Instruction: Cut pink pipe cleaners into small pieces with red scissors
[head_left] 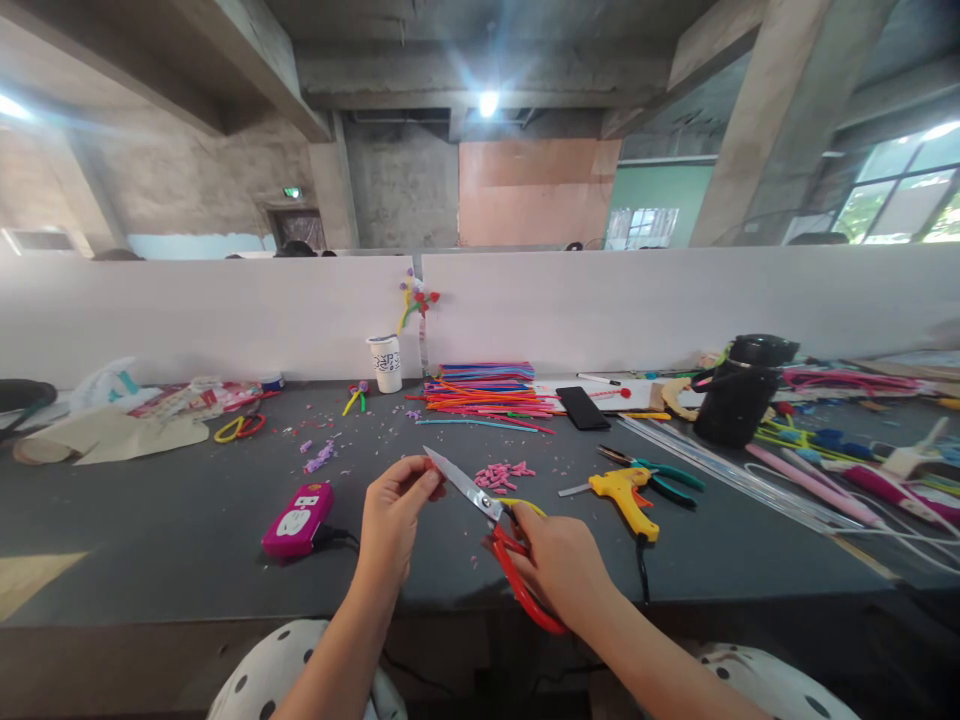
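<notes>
We see the left hand (395, 508) with thumb and fingers pinched together; anything between them is too small to tell. The right hand (559, 560) is closed round the red handles of the scissors (487, 507), blades looking close to shut, tips just beside the left fingertips, all above the counter (187, 535). To snip well here, we'd say: left wrist steady, fingertips out of the blade line, small bites near the tips, cuttings falling on one spot. Just beyond the blades we have a pink pile of short pieces (504, 476). Further out: yellow glue gun (624, 500) and pliers (671, 482) to the right, magenta box (298, 520) to the left, fuzzy coloured stems (484, 392) behind, phone (583, 408) near them.
</notes>
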